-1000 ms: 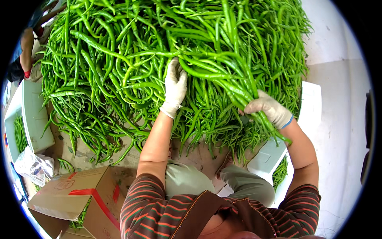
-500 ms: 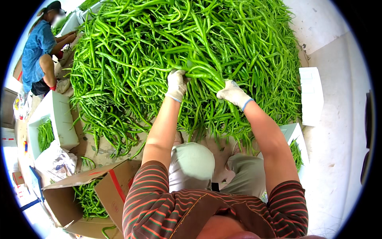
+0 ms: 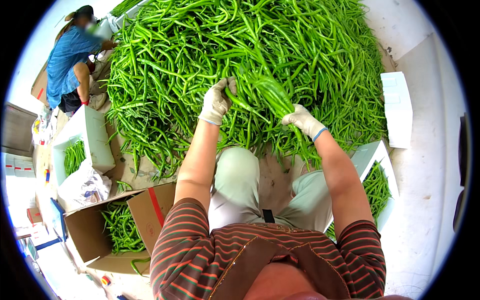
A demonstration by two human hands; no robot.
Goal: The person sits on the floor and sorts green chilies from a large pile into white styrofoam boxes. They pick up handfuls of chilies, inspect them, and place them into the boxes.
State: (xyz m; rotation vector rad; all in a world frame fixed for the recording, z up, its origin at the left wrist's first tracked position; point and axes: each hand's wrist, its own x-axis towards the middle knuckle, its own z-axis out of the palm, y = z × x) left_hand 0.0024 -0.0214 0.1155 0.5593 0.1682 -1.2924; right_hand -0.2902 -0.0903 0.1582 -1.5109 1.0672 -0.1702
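Note:
A broad heap of long green chili peppers (image 3: 165, 70) spreads in front of me. White gloves with blue cuffs cover both hands. My right hand (image 3: 303, 120) is closed round the lower end of a bunch of chili peppers (image 3: 274, 95), whose other ends point up and left over the heap. To its left, my left hand (image 3: 216, 104) has its fingers curled round a chili pepper (image 3: 246, 105) that slants toward the bunch. The tips of the left fingers are partly hidden against the heap.
A white foam box (image 3: 370, 150) holding peppers stands by my right leg, another white box (image 3: 398, 110) beyond it. At left are a foam box (image 3: 100, 142) with peppers, a white bag (image 3: 87, 187) and a cardboard box (image 3: 82, 230). A co-worker (image 3: 72, 65) crouches at far left.
My hands have moved apart: the right has drawn the bunch slightly right and nearer me, the left has shifted a little left. The co-worker's arms have moved toward the heap. The whole view has shifted slightly.

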